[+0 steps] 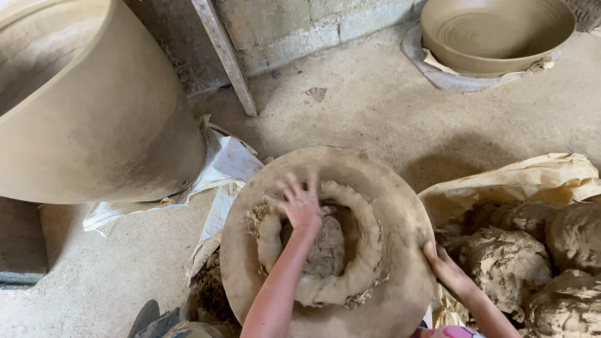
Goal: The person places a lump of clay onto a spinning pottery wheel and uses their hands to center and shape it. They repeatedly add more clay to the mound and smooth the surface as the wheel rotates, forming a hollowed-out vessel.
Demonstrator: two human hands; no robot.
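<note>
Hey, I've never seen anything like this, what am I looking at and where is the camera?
The camera sits on a person's head, looking down at their two bare hands. The left hand presses on a thick ring of wet brown clay lying on a round clay-coated disc. The right hand rests on the disc's edge. Neither hand grips anything. Rough clay lumps lie on tan paper at the right. A big tan clay vessel stands at the left, and a wide shallow clay bowl sits at the back.

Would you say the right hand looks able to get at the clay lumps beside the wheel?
Probably yes: the right hand rests on the disc rim, right beside the clay lumps, with nothing between them.
</note>
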